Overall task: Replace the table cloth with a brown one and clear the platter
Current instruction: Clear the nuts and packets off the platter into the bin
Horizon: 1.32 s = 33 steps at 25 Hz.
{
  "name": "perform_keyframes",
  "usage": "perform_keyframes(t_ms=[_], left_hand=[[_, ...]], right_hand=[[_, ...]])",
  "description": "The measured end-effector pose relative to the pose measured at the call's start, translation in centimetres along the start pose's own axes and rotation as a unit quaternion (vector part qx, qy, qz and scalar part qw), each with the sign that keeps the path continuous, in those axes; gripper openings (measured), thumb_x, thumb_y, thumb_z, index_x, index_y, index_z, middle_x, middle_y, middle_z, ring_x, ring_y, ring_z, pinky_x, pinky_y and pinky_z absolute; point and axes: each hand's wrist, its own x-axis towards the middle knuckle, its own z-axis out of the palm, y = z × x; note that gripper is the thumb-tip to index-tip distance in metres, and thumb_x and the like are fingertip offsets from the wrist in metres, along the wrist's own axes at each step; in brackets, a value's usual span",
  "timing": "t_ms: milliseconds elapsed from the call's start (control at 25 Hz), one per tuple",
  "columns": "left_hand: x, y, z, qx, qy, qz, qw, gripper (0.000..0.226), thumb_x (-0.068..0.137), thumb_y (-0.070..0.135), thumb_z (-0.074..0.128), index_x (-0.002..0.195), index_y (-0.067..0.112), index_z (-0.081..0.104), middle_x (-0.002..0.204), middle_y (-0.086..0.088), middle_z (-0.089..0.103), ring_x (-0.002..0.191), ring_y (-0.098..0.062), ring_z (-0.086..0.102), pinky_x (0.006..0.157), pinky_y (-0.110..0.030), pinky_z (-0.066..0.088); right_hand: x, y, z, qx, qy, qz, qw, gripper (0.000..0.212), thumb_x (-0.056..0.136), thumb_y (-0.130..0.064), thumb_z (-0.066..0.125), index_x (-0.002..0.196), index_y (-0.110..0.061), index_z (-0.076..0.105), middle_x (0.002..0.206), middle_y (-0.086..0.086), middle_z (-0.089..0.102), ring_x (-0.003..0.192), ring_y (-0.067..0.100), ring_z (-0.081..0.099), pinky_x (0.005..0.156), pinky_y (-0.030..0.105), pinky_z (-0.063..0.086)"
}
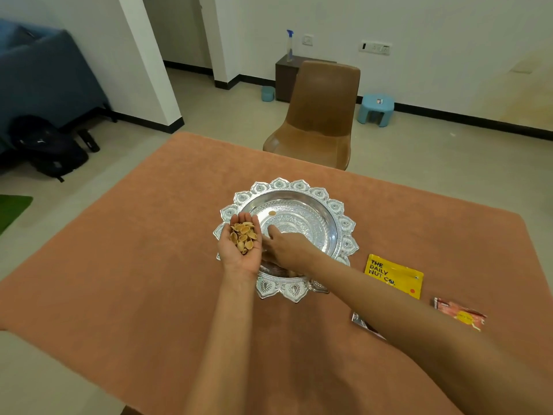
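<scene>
Holding shells point(243, 235) like a bowl, the left hand point(239, 260) lies open; the right hand point(284, 244) picks inside the platter point(317, 226), its grip hidden.

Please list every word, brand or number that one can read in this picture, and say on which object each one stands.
"THE DAILY NUT CO." on the yellow packet, which lies on the brown tablecloth.
The red-orange packet: print too blurred to read.
The silver wrapper, partly hidden: nothing readable.
On the blue stool, a sticker: too small to read.
</scene>
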Motion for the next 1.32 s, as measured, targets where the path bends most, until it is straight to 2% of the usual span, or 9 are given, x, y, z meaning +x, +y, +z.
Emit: perform_keyframes(t_ms=[120,240,320,400,520,560,760,1080,1320], left_hand=[[-0.2,0.3,-0.1,0.009,-0.001,0.005,1.0,0.032,0.1,0.02,0.039,0.081,0.006,0.06,0.069,-0.007,0.068,0.062,-0.019,0.07,0.066,-0.037,0.06],[-0.5,0.2,0.0,0.009,0.002,0.011,1.0,0.032,0.1,0.019,0.038,0.081,0.006,0.061,0.069,-0.007,0.068,0.063,-0.018,0.069,0.07,-0.037,0.059],[-0.5,-0.1,0.0,0.014,0.007,0.013,1.0,0.032,0.099,0.018,0.039,0.08,0.007,0.061,0.072,-0.006,0.068,0.064,-0.017,0.069,0.075,-0.037,0.058],[-0.3,-0.4,0.0,0.026,0.008,0.015,1.0,0.032,0.099,0.019,0.039,0.081,0.007,0.062,0.077,-0.006,0.066,0.065,-0.017,0.069,0.078,-0.036,0.056],[-0.3,-2.0,0.4,0.061,0.004,0.018,0.998,0.029,0.097,0.018,0.041,0.084,0.007,0.064,0.08,-0.005,0.066,0.069,-0.015,0.068,0.074,-0.029,0.058],[-0.5,-3.0,0.7,0.082,0.001,0.025,0.996,0.027,0.097,0.017,0.042,0.083,0.007,0.064,0.079,-0.004,0.065,0.067,-0.014,0.067,0.069,-0.027,0.059],[-2.9,-8.3,0.7,0.189,-0.008,0.063,0.98,0.034,0.098,0.025,0.038,0.081,0.009,0.063,0.077,-0.003,0.066,0.074,-0.017,0.065,0.072,-0.027,0.053],[-10.5,-19.9,-1.5,0.267,-0.037,-0.066,0.961,0.036,0.1,0.023,0.035,0.081,0.009,0.062,0.069,-0.001,0.069,0.065,-0.014,0.066,0.059,-0.02,0.054],[-21.9,-31.9,-8.7,0.32,-0.086,-0.231,0.915,0.036,0.099,0.028,0.037,0.082,0.009,0.063,0.079,-0.005,0.067,0.076,-0.018,0.065,0.071,-0.025,0.055]], right_hand=[[0.5,0.5,0.6,-0.017,0.021,-0.003,1.0,0.032,0.101,-0.027,0.038,0.124,-0.005,0.046,0.105,0.02,0.049,0.054,0.029,0.049,0.04,0.03,0.024],[0.9,0.2,0.7,0.0,0.047,0.073,0.996,0.022,0.101,-0.018,0.038,0.107,-0.001,0.051,0.095,0.018,0.054,0.067,0.033,0.061,0.046,0.033,0.034],[1.4,0.1,0.1,0.165,0.08,0.186,0.965,0.022,0.099,-0.019,0.04,0.089,-0.004,0.054,0.081,0.013,0.055,0.067,0.028,0.057,0.053,0.035,0.039],[1.5,0.1,-1.4,0.446,0.171,0.287,0.831,0.032,0.094,-0.019,0.047,0.064,-0.01,0.05,0.059,0.007,0.048,0.052,0.02,0.046,0.049,0.035,0.041],[1.2,-1.0,-3.7,0.734,0.234,0.352,0.531,0.032,0.09,-0.014,0.052,0.058,-0.014,0.046,0.052,0.003,0.043,0.041,0.015,0.038,0.041,0.022,0.031],[1.0,-1.5,-4.0,0.75,0.24,0.363,0.498,0.031,0.09,-0.015,0.053,0.059,-0.016,0.047,0.051,0.001,0.044,0.042,0.013,0.039,0.042,0.02,0.032],[-2.7,-2.3,-4.5,0.729,0.307,0.339,0.509,0.03,0.088,-0.019,0.053,0.059,-0.021,0.051,0.057,-0.003,0.056,0.059,0.015,0.054,0.059,0.03,0.047],[-16.4,1.7,-3.5,0.701,0.44,0.403,0.391,0.025,0.088,-0.026,0.054,0.064,-0.023,0.057,0.071,0.006,0.059,0.069,0.019,0.057,0.067,0.031,0.047],[-35.2,1.8,-1.2,0.615,0.549,0.465,0.324,0.023,0.093,-0.019,0.047,0.075,-0.012,0.059,0.075,0.012,0.063,0.071,0.023,0.059,0.071,0.038,0.051]])
